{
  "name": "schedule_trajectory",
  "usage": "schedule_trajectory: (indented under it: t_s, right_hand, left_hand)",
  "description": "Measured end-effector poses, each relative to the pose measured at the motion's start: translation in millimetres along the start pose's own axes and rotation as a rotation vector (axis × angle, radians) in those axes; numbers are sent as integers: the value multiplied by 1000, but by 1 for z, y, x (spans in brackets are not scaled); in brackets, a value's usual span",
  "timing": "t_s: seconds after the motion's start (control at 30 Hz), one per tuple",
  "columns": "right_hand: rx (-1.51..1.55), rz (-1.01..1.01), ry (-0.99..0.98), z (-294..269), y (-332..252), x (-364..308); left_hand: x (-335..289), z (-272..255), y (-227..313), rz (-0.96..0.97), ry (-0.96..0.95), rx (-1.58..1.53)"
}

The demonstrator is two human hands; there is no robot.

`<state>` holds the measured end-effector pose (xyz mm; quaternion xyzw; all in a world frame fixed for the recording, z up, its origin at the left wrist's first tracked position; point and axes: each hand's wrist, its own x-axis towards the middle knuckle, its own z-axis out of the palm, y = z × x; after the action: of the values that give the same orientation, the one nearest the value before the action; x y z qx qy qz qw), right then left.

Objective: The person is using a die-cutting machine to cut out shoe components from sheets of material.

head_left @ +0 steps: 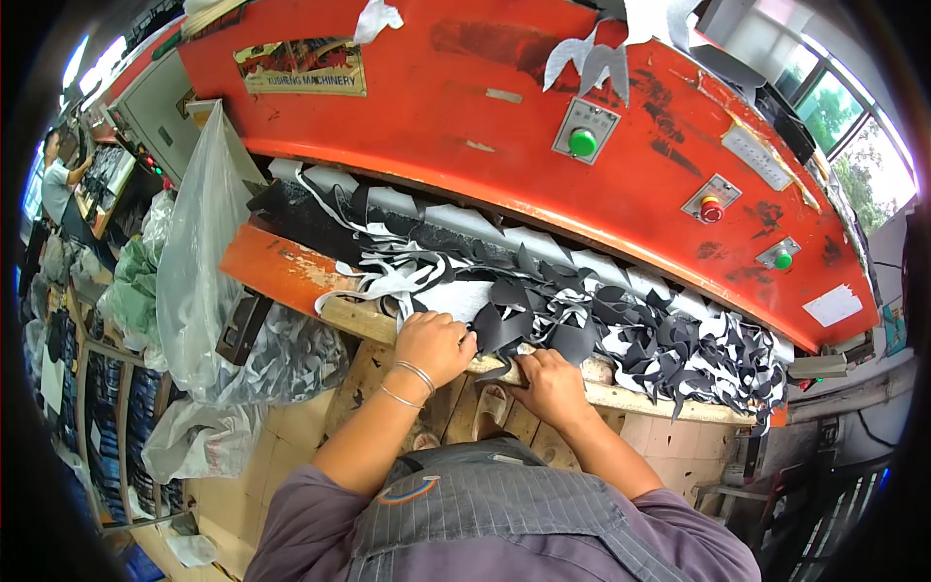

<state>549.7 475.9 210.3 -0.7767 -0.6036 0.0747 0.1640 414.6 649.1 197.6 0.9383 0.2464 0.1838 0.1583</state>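
I stand near and look at the person, who leans to the long surface [281, 263] below the red machine [427, 97]. The left hand [432, 344] is with bent fingers at the wooden board [361, 319] of the near edge, beside the white strips [398, 281]. The right hand [553, 388] is a little to the right, its fingertips over the same board, close to the black pieces [501, 330]. Whether either hand grasps some piece, I cannot tell, because the fingers cover the place. The black and white pieces lie loose along the surface, and on the right side they make a thick heap [679, 354].

To handle these well, in my opinion, the fingers should take a whole bunch, not single tips, since the strips look tangled and could pull others along. Both hands should work at the near edge, away from the gap under the machine, and forearms should stay far from the green button [582, 143].
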Motion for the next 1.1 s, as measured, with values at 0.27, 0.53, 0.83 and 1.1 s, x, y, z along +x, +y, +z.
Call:
schedule_trajectory:
  t_s: [0.27, 0.53, 0.83, 1.1]
  right_hand:
    - [358, 103, -485, -44, 37, 89]
    - [-24, 61, -100, 22, 89, 279]
    - [1128, 78, -14, 13, 127, 220]
    - [710, -73, 25, 50, 58, 147]
  left_hand:
    - [50, -18, -38, -175, -296, -326]
    - [130, 76, -125, -7, -41, 111]
    - [139, 49, -104, -62, -48, -799]
    - [83, 77, -92, -650, -83, -1794]
